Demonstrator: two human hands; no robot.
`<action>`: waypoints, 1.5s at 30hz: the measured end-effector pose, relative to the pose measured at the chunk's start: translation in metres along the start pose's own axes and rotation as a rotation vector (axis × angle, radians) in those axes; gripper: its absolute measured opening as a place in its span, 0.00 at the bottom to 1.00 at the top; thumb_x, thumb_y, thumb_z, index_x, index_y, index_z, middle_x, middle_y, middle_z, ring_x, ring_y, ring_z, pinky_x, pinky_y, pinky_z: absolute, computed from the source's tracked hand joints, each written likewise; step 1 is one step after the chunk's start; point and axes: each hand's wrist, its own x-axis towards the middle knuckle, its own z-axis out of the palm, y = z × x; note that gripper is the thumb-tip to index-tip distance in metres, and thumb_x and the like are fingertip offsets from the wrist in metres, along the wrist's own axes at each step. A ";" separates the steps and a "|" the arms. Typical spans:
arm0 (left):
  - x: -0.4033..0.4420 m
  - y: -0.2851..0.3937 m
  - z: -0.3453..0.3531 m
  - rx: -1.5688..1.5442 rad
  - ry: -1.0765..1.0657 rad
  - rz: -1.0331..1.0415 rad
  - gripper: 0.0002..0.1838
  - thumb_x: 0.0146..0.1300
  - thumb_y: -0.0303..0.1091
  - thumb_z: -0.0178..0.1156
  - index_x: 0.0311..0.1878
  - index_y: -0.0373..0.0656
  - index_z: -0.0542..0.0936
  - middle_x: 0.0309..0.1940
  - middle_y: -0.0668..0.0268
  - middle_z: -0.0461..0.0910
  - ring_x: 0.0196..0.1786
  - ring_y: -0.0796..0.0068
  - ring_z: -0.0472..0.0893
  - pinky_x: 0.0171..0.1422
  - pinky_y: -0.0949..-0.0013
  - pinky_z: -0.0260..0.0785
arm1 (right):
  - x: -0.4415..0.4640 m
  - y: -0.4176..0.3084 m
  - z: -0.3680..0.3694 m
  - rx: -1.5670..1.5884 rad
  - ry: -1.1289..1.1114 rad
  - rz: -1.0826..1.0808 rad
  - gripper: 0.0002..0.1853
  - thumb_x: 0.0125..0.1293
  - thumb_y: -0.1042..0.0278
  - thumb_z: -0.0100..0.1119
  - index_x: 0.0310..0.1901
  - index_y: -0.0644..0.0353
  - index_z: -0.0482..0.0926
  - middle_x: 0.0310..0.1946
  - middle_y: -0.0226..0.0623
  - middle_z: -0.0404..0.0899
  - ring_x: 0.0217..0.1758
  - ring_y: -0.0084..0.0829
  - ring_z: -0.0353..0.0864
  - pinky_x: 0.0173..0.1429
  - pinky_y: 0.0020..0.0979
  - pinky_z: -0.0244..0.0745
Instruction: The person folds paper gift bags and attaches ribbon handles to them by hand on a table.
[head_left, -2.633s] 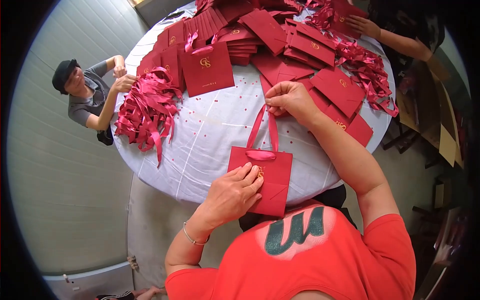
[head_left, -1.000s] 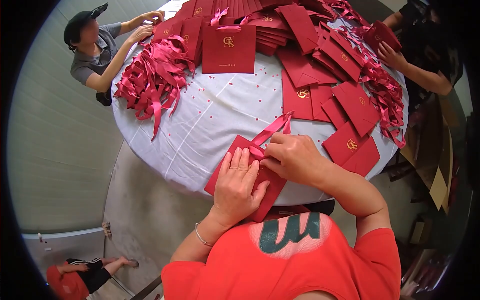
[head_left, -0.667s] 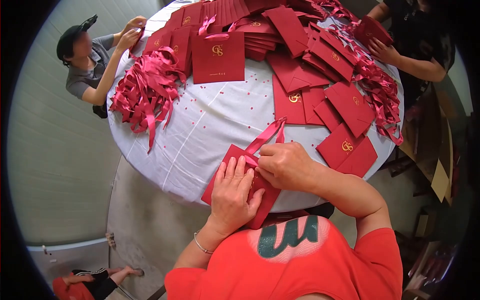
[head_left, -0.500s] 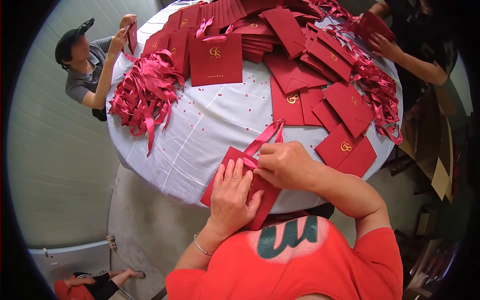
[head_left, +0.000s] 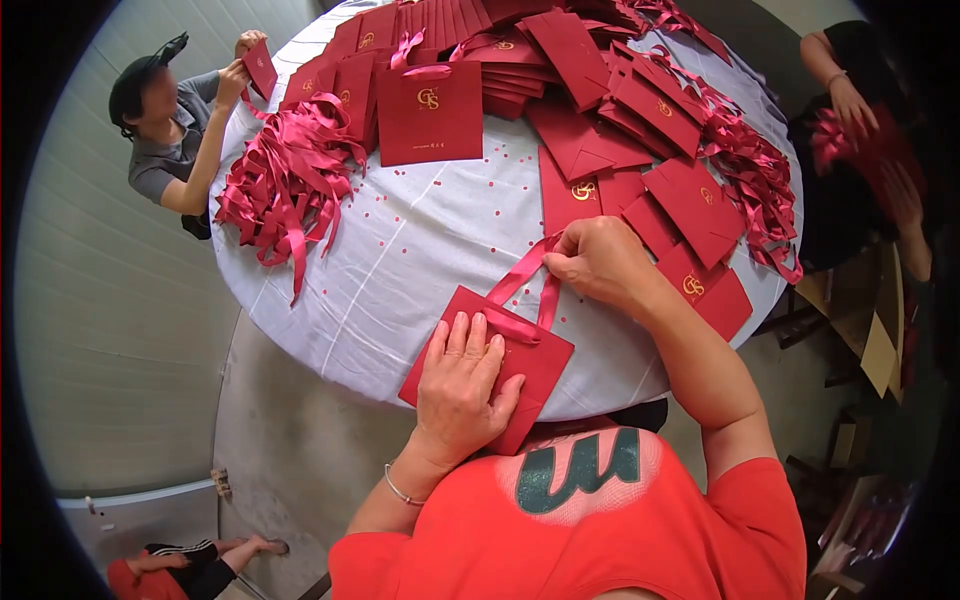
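Observation:
A red paper bag [head_left: 545, 368] lies tilted at the table's front edge, partly over it. Flat across its face rests my left hand [head_left: 462, 385], fingers stretched out, hiding most of the gold print. A pink ribbon handle [head_left: 518, 275] rises from the bag's top, with a short band of ribbon lying across the upper front. My right hand [head_left: 597, 258] pinches the top of the handle between thumb and fingers, pulling it away from the bag. Beyond the hands, another bag [head_left: 430, 115] with ribbon handles lies on the white cloth.
Ribbons [head_left: 290, 180] are heaped at the left, more ribbons [head_left: 750, 160] at the right. Stacked red bags [head_left: 655, 110] cover the table's [head_left: 400, 270] far side and right. One person [head_left: 165, 120] at the left holds a small bag; another [head_left: 850, 130] at the right holds red items.
My right hand has moved from the short band up to the handle's top, uncovering the band. My left hand stays on the bag. The person at the right has drawn back from the table with red items.

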 end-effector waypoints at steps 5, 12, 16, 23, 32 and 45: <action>0.000 -0.001 -0.001 0.018 -0.007 0.024 0.23 0.50 0.35 0.68 0.49 0.31 0.80 0.57 0.42 0.76 0.64 0.43 0.72 0.71 0.47 0.59 | 0.004 0.010 0.013 0.134 0.073 -0.021 0.11 0.54 0.65 0.63 0.26 0.67 0.82 0.16 0.42 0.79 0.19 0.27 0.80 0.27 0.32 0.74; 0.003 0.014 -0.024 -0.009 -0.146 0.148 0.45 0.45 0.61 0.70 0.54 0.27 0.76 0.58 0.34 0.71 0.67 0.38 0.67 0.74 0.38 0.47 | 0.007 0.016 0.018 0.123 0.121 -0.074 0.11 0.54 0.66 0.64 0.28 0.68 0.82 0.17 0.41 0.80 0.19 0.27 0.79 0.26 0.31 0.73; -0.001 0.019 -0.037 0.094 -0.385 0.152 0.54 0.43 0.61 0.70 0.64 0.26 0.66 0.66 0.33 0.61 0.72 0.37 0.59 0.75 0.36 0.44 | 0.006 0.013 0.015 0.085 0.105 -0.093 0.12 0.56 0.64 0.66 0.28 0.67 0.83 0.16 0.41 0.79 0.18 0.28 0.78 0.25 0.32 0.72; 0.010 0.031 -0.070 0.210 -0.601 0.132 0.38 0.49 0.28 0.58 0.66 0.25 0.63 0.65 0.31 0.61 0.70 0.37 0.62 0.73 0.42 0.53 | 0.001 0.010 0.009 0.137 0.075 -0.060 0.15 0.58 0.61 0.66 0.27 0.67 0.82 0.16 0.41 0.78 0.18 0.28 0.78 0.26 0.33 0.71; 0.089 -0.031 -0.145 -0.624 -0.126 -0.245 0.20 0.65 0.21 0.49 0.60 0.28 0.71 0.43 0.61 0.83 0.41 0.82 0.80 0.45 0.74 0.74 | 0.004 0.018 0.001 0.236 0.105 -0.082 0.18 0.66 0.59 0.59 0.27 0.67 0.81 0.15 0.37 0.76 0.18 0.25 0.74 0.26 0.33 0.69; 0.035 -0.028 -0.078 -0.058 -0.499 -0.593 0.21 0.59 0.41 0.64 0.45 0.31 0.79 0.21 0.55 0.82 0.28 0.63 0.84 0.34 0.64 0.74 | 0.016 0.031 -0.008 0.386 0.289 -0.037 0.15 0.67 0.64 0.56 0.30 0.71 0.79 0.17 0.36 0.74 0.23 0.20 0.71 0.29 0.30 0.69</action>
